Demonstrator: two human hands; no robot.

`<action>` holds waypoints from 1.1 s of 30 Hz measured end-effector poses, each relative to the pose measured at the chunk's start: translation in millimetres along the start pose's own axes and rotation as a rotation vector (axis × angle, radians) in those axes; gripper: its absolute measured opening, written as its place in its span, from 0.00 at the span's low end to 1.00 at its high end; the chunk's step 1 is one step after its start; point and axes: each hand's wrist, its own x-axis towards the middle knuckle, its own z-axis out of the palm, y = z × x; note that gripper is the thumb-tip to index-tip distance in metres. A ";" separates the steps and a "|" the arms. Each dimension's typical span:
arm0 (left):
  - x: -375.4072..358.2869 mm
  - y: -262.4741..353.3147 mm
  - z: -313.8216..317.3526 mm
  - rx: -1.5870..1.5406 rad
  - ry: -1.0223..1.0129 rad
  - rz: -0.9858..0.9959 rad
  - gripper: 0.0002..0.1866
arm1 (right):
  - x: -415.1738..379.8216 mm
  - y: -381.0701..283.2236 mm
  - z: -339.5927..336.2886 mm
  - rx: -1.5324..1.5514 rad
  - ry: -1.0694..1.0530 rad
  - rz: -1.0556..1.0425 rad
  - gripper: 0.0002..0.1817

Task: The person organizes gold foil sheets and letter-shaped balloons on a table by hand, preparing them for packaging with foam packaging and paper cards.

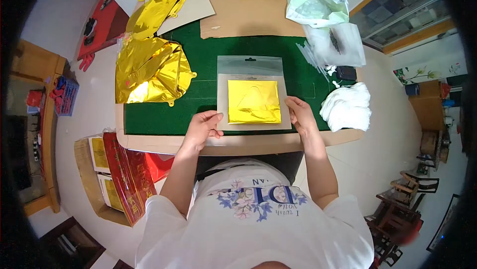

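The left hand (202,127) and right hand (300,114) pinch opposite edges of 1 flat, clear-topped rectangular packet (255,66) showing folded gold foil (254,102), over the dark-green fabric table mat (201,70). Its print is illegible; the white floral T-shirt (198,234) reads "I wish you".

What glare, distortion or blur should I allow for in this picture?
Head view: glare whitens the lower left of the gold foil at left; wide-angle distortion tilts the dark wooden furniture at right; corners fall to black; the gold packet at centre looks fairly sharp.
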 end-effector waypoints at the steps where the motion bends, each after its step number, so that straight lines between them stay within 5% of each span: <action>1: 2.6 -1.0 0.4 -0.037 0.019 0.002 0.12 | -12.5 -11.4 9.6 0.001 0.005 -0.001 0.12; 3: 2.8 -0.7 6.0 -0.049 0.043 0.023 0.11 | -39.3 -28.9 27.4 -0.139 0.044 0.154 0.17; 4: 2.5 -0.9 7.9 -0.061 0.071 0.047 0.10 | -31.3 -14.8 10.0 -0.057 -0.110 0.206 0.24; 7: 5.3 -3.9 8.4 -0.035 0.070 0.053 0.10 | -31.3 -2.9 -10.0 0.010 -0.362 0.134 0.25; 15: 9.7 -8.7 14.2 -0.173 0.064 0.061 0.11 | -47.3 -0.1 14.4 -0.190 -0.182 0.145 0.16; 17: 19.5 -20.2 7.8 -0.215 0.059 0.101 0.11 | -52.7 5.2 15.5 -0.752 0.037 -0.262 0.15; 18: 22.1 -21.2 6.5 -0.272 0.032 0.141 0.08 | -56.0 2.8 19.8 -0.751 0.036 -0.263 0.15; 20: 24.8 -23.0 6.1 -0.329 -0.002 0.179 0.06 | -66.7 -5.5 30.1 -1.082 0.147 -0.814 0.20; 25: 17.7 2.5 25.5 -0.467 0.231 0.134 0.03 | -66.0 -12.3 45.7 -1.179 0.231 -0.959 0.28; 27: 32.6 -16.5 -0.1 -0.450 0.154 0.164 0.03 | -63.0 -16.8 49.6 -1.120 0.340 -1.105 0.29; 33: 33.2 -6.2 8.2 -0.448 0.124 0.225 0.09 | -46.3 -14.9 42.6 -1.266 0.191 -1.136 0.17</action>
